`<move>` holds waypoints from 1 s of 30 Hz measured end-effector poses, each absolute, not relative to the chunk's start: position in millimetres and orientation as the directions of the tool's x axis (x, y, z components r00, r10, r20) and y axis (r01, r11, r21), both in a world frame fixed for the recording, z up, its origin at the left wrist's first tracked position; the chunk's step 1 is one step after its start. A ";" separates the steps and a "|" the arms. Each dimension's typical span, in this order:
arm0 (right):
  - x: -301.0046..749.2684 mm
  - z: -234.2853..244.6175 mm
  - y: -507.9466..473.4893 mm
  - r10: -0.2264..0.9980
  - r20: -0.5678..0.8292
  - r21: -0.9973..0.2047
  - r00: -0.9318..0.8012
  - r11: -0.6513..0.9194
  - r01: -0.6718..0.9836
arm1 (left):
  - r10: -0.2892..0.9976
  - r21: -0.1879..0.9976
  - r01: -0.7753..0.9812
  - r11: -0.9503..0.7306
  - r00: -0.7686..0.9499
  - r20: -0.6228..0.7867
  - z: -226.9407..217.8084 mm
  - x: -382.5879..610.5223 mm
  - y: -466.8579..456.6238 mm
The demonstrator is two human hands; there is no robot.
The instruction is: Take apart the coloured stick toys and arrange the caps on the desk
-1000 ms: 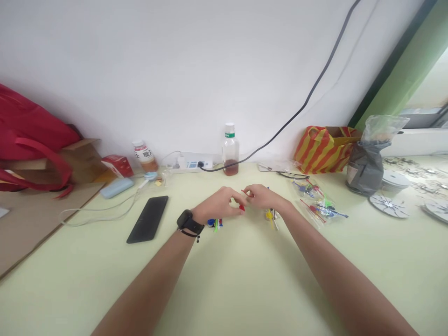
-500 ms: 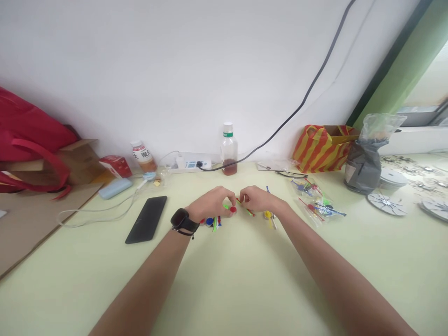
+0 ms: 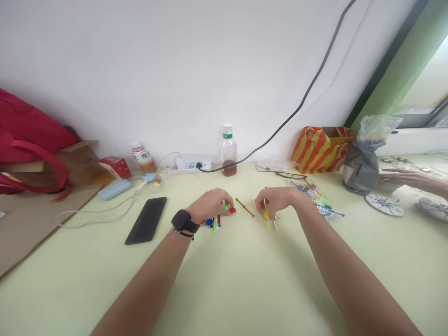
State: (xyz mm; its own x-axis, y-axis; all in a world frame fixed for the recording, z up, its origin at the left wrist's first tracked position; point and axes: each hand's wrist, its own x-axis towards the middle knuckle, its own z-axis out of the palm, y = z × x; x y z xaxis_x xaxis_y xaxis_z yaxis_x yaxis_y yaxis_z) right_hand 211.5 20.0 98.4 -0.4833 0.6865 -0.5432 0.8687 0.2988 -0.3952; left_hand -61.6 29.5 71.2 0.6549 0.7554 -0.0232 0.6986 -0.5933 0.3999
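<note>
My left hand (image 3: pixel 212 205), with a black watch on its wrist, has thumb and forefinger pinched at a small red round plastic piece (image 3: pixel 233 211). A bit of green shows behind those fingers. Beside that hand lie a blue round piece (image 3: pixel 209 222) and several thin coloured sticks (image 3: pixel 214 225), partly under it. Between the hands, a red and a green plastic stick (image 3: pixel 246 208) lie side by side on the table. My right hand (image 3: pixel 276 199) closes its fingertips on a yellow plastic piece (image 3: pixel 266 215), with a white stick (image 3: pixel 276 225) close by.
Bags of coloured parts (image 3: pixel 327 208) lie to the right, near a grey bag (image 3: pixel 360 165) and white discs (image 3: pixel 384 205). Another person's hand (image 3: pixel 413 179) reaches in there. A phone (image 3: pixel 146 220) lies left; a bottle (image 3: pixel 228 151) and power strip (image 3: pixel 192 164) stand by the wall.
My right hand has let go of the red and green sticks and moved right to the yellow piece. The left hand stays put. Another person's hand has appeared at the right.
</note>
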 end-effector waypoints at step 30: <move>197.1 123.5 4.3 0.826 0.000 -0.878 -0.564 0.269 0.395 | 0.756 0.649 0.465 -0.602 0.594 0.276 115.7 -65.1 18.2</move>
State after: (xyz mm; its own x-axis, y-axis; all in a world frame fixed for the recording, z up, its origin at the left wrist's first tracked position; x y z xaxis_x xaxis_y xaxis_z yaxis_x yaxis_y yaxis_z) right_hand 197.1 4.3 123.5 -0.5641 0.8257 -0.0003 0.3946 0.2693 -0.8785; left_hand -65.1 18.2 115.7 0.5939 0.7557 0.2761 0.4649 -0.6024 0.6488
